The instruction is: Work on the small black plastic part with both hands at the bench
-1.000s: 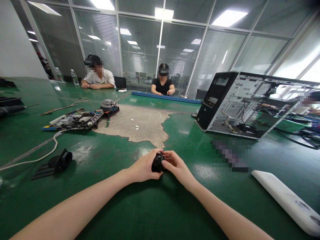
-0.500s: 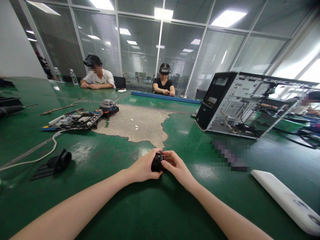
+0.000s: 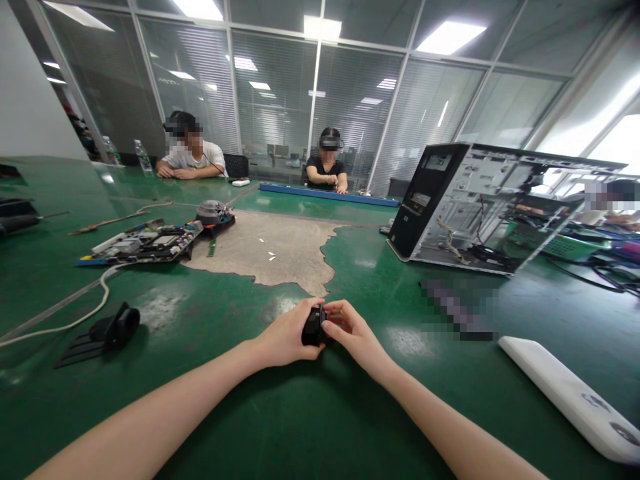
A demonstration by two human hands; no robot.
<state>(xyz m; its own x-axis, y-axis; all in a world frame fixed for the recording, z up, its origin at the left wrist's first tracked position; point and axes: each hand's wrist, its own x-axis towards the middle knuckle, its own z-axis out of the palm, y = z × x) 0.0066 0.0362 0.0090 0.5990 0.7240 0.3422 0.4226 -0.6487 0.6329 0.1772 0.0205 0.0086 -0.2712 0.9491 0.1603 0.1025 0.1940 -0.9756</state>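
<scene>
A small black blocky part is held between my hands over the near middle of the green table. My left hand is closed around its left side, thumb near and fingers at the far edge. From the right, my right hand grips it with bent fingers and thumb at its right face. The exact kind of the part cannot be made out, as fingers cover much of it. Left of my hands lies a black plastic duct-like piece with a round opening and flat prongs.
A circuit board and a cooling fan lie at the left by a bare tan patch. An open computer case stands right. A white elongated device lies near right. Two people sit across the table.
The view has shifted slightly, so the surroundings appear a little further left. Both hands keep their hold on the black part. The far person in black has moved their hands.
</scene>
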